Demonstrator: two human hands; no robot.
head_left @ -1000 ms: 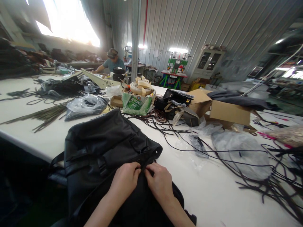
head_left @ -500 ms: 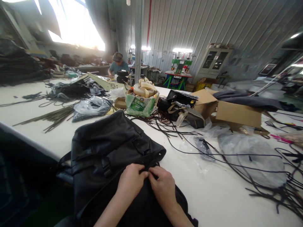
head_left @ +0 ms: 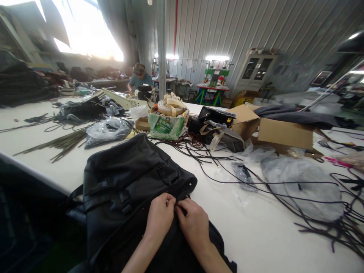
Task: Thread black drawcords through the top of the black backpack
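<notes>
On the worktable (head_left: 256, 235), a backpack (head_left: 122, 167) up front; behind it, a webbing roll (head_left: 170, 110) atop a box (head_left: 165, 127); left of that, a plastic bag (head_left: 107, 131); right, a cardboard carton (head_left: 286, 133).

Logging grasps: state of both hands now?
Left hand: closed, pinching the black bag.
Right hand: closed, pinching the same bag, close beside the left.

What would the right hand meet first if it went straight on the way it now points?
Probably the black bag, which lies at the fingertips of the right hand; the left hand is close by, though depth is unclear.
</notes>
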